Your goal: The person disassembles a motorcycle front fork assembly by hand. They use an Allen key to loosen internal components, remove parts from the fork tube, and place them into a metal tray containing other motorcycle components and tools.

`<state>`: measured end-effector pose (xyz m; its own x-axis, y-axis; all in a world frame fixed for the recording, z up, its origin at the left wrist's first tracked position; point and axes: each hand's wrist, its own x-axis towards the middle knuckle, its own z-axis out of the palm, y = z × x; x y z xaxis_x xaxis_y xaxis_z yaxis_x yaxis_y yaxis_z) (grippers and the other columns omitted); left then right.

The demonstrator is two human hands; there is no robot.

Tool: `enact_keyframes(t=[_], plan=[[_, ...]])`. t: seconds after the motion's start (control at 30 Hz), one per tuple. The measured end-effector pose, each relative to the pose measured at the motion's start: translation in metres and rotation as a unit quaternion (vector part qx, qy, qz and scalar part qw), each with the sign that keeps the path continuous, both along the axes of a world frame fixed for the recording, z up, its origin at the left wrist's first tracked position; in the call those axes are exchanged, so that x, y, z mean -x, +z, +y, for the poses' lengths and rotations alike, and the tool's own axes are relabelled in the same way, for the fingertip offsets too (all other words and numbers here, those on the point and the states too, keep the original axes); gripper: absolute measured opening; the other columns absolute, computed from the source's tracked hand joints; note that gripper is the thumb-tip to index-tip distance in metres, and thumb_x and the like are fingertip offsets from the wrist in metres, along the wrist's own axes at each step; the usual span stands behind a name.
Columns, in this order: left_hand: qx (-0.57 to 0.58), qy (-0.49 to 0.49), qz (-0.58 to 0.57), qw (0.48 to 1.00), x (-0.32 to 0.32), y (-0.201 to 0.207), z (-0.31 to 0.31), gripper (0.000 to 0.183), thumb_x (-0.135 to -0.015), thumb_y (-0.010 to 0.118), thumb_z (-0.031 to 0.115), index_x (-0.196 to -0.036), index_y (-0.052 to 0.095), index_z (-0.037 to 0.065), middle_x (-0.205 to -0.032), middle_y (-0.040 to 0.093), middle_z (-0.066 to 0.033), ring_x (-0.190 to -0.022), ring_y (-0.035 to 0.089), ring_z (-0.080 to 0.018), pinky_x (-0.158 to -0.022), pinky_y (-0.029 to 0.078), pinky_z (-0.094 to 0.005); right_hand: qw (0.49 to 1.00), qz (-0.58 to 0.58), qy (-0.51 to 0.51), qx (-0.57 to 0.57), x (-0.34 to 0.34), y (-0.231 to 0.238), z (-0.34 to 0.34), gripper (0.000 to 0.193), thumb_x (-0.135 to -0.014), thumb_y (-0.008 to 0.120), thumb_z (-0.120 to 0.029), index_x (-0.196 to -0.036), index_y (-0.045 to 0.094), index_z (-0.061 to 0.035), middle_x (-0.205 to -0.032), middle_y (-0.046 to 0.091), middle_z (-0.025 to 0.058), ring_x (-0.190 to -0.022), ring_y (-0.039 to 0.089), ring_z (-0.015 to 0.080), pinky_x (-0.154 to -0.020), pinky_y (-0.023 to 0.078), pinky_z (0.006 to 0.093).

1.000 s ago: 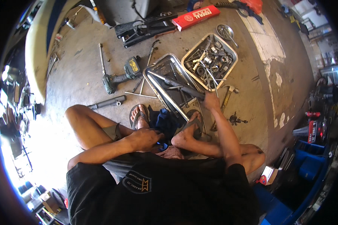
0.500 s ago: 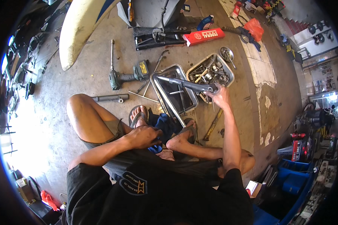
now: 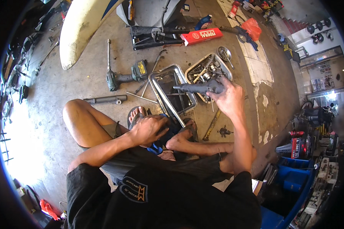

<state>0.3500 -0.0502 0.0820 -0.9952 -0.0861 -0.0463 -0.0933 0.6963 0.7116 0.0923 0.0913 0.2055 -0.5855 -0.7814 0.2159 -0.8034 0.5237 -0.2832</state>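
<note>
My right hand [image 3: 228,97] is closed around a dark motorcycle fork leg [image 3: 197,87], held above the trays with its narrower end pointing left. My left hand [image 3: 151,129], fingers curled, rests over my foot on a dark blue cloth [image 3: 155,148]; the fingertips are partly hidden. Between my feet and the far side sits a black-bottomed tray [image 3: 193,103] with a bright metal tube [image 3: 168,99] across it and a long spring [image 3: 174,114] alongside. Beyond the raised fork leg, a second metal tray [image 3: 228,68] holds several loose small parts.
On the concrete floor lie a cordless impact wrench [image 3: 122,78], another dark fork tube [image 3: 107,99], a T-handle wrench [image 3: 143,97] and a yellow-handled tool [image 3: 211,128]. A red box [image 3: 202,36] and a round metal bowl [image 3: 224,53] are farther off. A blue bin [image 3: 294,171] stands at right.
My right hand has drawn nearer and turned the fork leg, so its bright tube no longer shows. My left hand has lifted slightly with the cloth. The view has shifted a little.
</note>
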Motion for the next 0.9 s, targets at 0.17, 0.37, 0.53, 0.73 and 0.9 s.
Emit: enact_keyframes(t=[0.17,0.37,0.53,0.73,0.9], plan=[[-0.041,0.068,0.162,0.984,0.043,0.024,0.011,0.056,-0.083,0.074,0.029,-0.127,0.050,0.002,-0.126,0.053,-0.0225,-0.119,0.050,-0.0408,-0.101,0.043,-0.0470,0.996,-0.027,0.036,0.082,-0.048,0.048,0.008,0.037,-0.064,0.086,-0.014,-0.092,0.063,-0.0016,-0.077,0.066,0.0143,-0.068,0.066,0.0320,-0.063,0.052,0.0396],[-0.190,0.022,0.315,0.930,0.061,0.061,0.041,0.086,-0.071,0.084,0.025,-0.138,0.035,-0.001,-0.133,0.048,-0.0237,-0.126,0.046,-0.0426,-0.106,0.038,-0.0480,0.985,-0.070,0.120,0.103,-0.092,0.064,0.036,0.040,-0.062,0.087,-0.016,-0.092,0.063,-0.0048,-0.083,0.066,0.0126,-0.073,0.067,0.0292,-0.065,0.053,0.0388],[-0.315,0.099,0.258,0.908,0.015,0.027,0.066,0.068,-0.064,0.084,0.010,-0.123,0.052,0.001,-0.116,0.061,-0.0192,-0.109,0.062,-0.0382,-0.093,0.050,-0.0439,0.960,-0.141,0.224,0.088,-0.119,0.039,0.036,0.045,-0.067,0.082,-0.012,-0.103,0.057,-0.0010,-0.087,0.062,0.0146,-0.077,0.065,0.0321,-0.071,0.052,0.0410],[-0.408,0.240,0.193,0.859,-0.018,-0.055,0.089,0.058,-0.063,0.083,0.005,-0.113,0.053,0.003,-0.108,0.063,-0.0162,-0.097,0.065,-0.0264,-0.086,0.051,-0.0375,0.956,-0.201,0.209,0.037,-0.146,-0.052,0.030,0.047,-0.065,0.084,-0.013,-0.101,0.056,-0.0028,-0.091,0.062,0.0132,-0.080,0.064,0.0317,-0.071,0.052,0.0406],[-0.376,0.225,0.124,0.890,-0.025,-0.056,0.090,0.055,-0.068,0.077,-0.003,-0.115,0.050,0.003,-0.113,0.059,-0.0148,-0.105,0.060,-0.0255,-0.092,0.047,-0.0366,0.961,-0.199,0.185,0.047,-0.152,-0.074,0.040,0.050,-0.065,0.083,-0.014,-0.103,0.053,-0.0015,-0.092,0.056,0.0159,-0.086,0.063,0.0341,-0.072,0.051,0.0426]])
